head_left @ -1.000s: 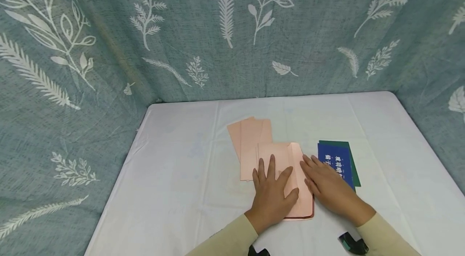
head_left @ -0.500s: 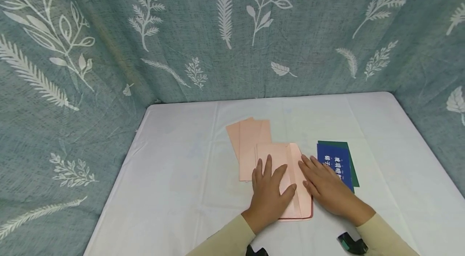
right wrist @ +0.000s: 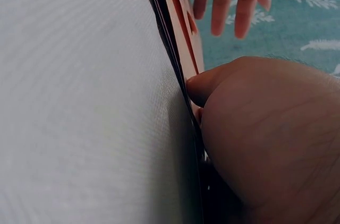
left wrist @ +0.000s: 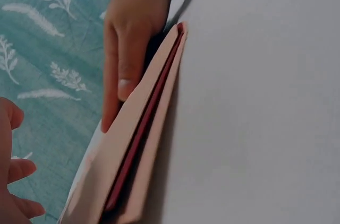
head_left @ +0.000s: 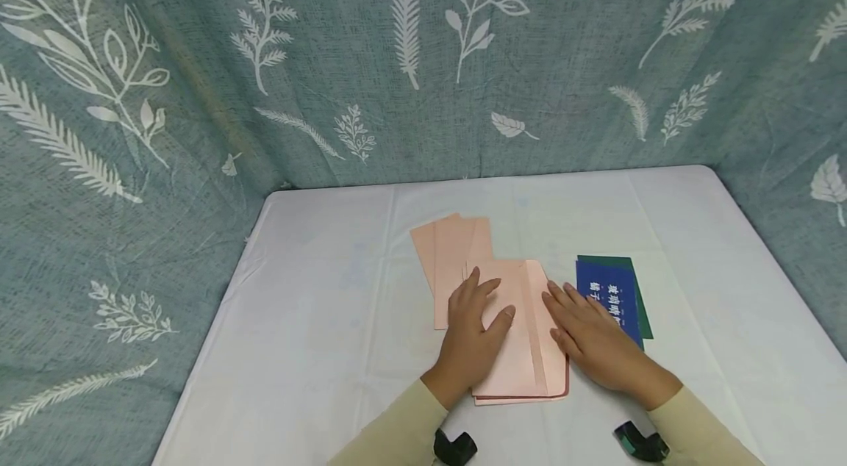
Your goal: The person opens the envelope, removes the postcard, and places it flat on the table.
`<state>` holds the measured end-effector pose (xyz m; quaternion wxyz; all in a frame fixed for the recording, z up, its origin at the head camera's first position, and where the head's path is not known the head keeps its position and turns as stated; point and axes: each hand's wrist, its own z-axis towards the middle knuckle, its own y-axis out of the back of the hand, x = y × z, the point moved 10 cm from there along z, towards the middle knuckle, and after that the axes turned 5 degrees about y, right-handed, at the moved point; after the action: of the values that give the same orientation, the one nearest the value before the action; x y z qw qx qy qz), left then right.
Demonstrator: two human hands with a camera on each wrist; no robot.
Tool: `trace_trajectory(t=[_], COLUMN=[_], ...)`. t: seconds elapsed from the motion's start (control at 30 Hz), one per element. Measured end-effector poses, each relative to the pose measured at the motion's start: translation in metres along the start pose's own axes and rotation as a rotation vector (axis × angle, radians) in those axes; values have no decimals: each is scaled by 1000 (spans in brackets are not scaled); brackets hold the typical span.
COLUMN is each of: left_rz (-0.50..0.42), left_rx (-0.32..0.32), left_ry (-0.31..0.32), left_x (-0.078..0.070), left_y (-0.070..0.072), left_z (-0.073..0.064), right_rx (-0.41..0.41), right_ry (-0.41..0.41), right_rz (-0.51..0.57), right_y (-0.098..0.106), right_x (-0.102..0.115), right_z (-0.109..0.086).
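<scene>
A pink paper cover [head_left: 519,359] lies folded on the table, with a flap strip down its right side. In the left wrist view, a dark red booklet [left wrist: 137,141] shows sandwiched between its pink layers. My right hand [head_left: 598,345] rests along the cover's right edge with straight fingers together. My left hand [head_left: 473,337] is over the cover's left side, fingers spread and thumb apart, gripping nothing. Further back, pink sheets [head_left: 453,253] lie overlapping, partly under the cover.
Beside my right hand lie a blue booklet [head_left: 618,293] with white lettering and a green one [head_left: 645,319] beneath it. A white cloth covers the table [head_left: 317,304]. Teal leaf-patterned curtain [head_left: 370,54] hangs behind and at the sides.
My left hand has slid left across the cover, uncovering more of its front and lower edge. The right hand stays at the right edge.
</scene>
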<state>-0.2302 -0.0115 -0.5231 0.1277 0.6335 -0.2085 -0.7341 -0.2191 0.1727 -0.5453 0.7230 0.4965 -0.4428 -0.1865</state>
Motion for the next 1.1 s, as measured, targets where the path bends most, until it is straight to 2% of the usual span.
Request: trace_trajectory(t=[0.2, 0.37, 0.73, 0.87, 1.0, 1.1], left_rz=[-83, -112, -260, -372, -512, -599], left_rx=[-25, -50, -132, -111, -64, -56], left_ry=[30, 83, 334, 399, 479, 527], left_x=[4, 13, 46, 55, 64, 68], left_y=[21, 40, 79, 86, 88, 88], left_z=[13, 22, 39, 44, 45, 45], right_rx=[11, 20, 22, 18, 16, 17], right_ry=[-18, -21, -22, -21, -20, -20], right_rz=[20, 28, 27, 28, 26, 26], right_y=[0, -2, -4, -3, -2, -3], right_x=[-3, -5, -6, -6, -6, -7], right_z=[-1, -1, -1, -1, -1, -1])
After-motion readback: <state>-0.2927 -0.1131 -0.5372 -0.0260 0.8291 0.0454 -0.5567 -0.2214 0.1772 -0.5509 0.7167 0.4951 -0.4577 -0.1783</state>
